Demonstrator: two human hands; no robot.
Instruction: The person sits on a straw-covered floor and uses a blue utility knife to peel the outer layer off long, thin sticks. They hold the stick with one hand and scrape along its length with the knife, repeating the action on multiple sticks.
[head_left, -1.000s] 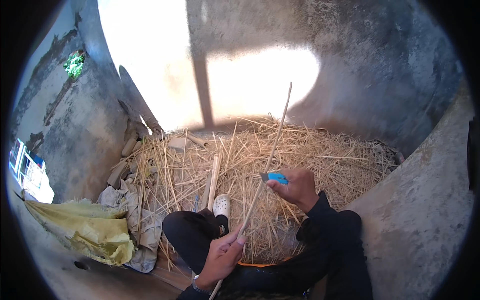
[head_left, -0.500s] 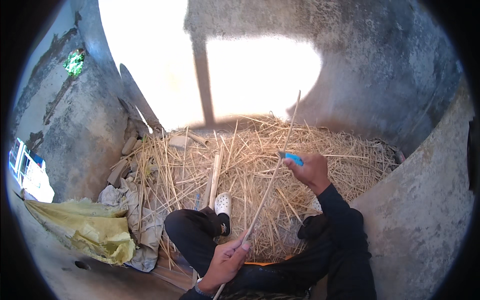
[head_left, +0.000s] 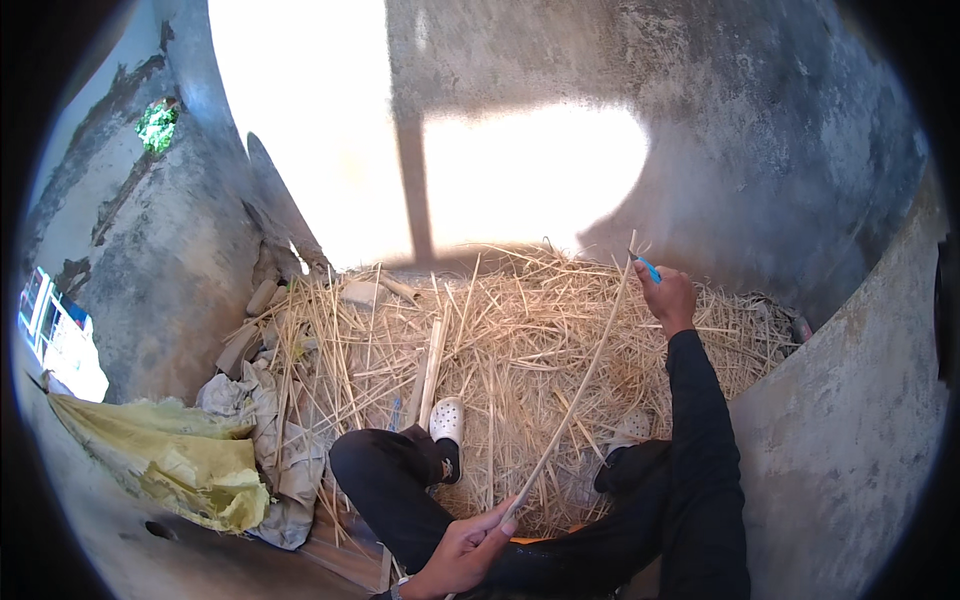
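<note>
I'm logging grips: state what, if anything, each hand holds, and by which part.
Left hand: the thin stick, by its lower part. Right hand: the blue cutter, by its handle.

There's the right hand (head_left: pixel 676 298) way out front, right arm (head_left: pixel 703 425) almost straight; left hand (head_left: pixel 462 556) low, thumb (head_left: pixel 496 540) up top, wrist (head_left: pixel 412 586) perhaps bent, 2 hands curled in!

1. The knife handle (head_left: pixel 651 269) is bright blue.
2. The long stick (head_left: pixel 571 414) is light tan.
3. The straw (head_left: pixel 530 350) is yellowish brown.
4. The shoes (head_left: pixel 447 418) are white with dark dots.
5. The pants (head_left: pixel 385 480) are black.
</note>
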